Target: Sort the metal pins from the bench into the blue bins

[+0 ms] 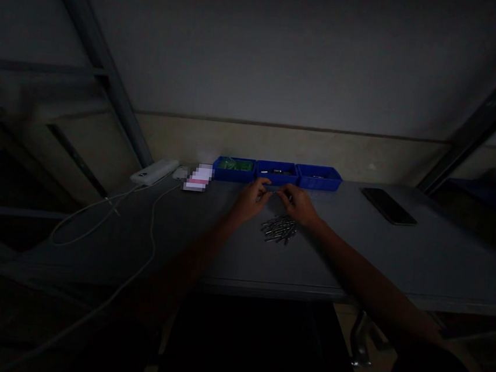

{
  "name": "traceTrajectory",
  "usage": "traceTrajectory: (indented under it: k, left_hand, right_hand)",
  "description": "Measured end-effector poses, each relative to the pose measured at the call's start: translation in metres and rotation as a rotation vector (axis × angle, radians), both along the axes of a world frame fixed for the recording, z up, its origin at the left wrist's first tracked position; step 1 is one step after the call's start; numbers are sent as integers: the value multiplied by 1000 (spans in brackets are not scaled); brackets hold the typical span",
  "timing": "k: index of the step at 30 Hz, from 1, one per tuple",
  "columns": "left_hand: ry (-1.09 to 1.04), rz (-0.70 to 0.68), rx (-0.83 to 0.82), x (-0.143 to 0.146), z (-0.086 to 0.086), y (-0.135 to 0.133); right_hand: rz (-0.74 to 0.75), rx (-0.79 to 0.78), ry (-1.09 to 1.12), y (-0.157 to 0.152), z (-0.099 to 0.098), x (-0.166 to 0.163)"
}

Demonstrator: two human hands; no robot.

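Note:
My left hand point(252, 199) and my right hand point(298, 202) meet above the grey table, just in front of the blue bins. Both are closed in a pinch, fingertips facing each other. Between them is a small, thin part, too dark and tiny to make out. Below my right hand lies a loose pile of slim metal pins point(279, 229). Behind the hands stands the middle blue bin point(276, 179), with small metal parts in it. The left blue bin point(234, 176) holds green packets, and the right blue bin point(318, 184) a few small parts.
On the right lies a dark phone point(388, 206). To the left are a lit, blurred-out screen point(198, 178) and a white box-shaped device point(155, 172). A white cable point(152, 229) runs over the table point(232, 260) and down its front edge. Metal posts point(109, 79) frame the sides.

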State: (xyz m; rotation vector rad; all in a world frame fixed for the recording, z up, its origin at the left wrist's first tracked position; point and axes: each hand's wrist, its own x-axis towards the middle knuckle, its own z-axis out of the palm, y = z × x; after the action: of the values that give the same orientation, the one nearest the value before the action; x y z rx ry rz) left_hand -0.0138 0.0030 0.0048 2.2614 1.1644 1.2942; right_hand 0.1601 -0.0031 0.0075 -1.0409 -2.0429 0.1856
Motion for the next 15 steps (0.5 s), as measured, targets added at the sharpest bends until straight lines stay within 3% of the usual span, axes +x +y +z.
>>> traceTrajectory:
  k: [7, 15]
  left_hand:
    - [58, 28, 33, -2, 1, 1]
    - [217, 76, -36, -1, 3, -1]
  right_hand:
    - [3, -10, 21, -1, -1, 0]
    - [18, -16, 12, -4, 3, 0]
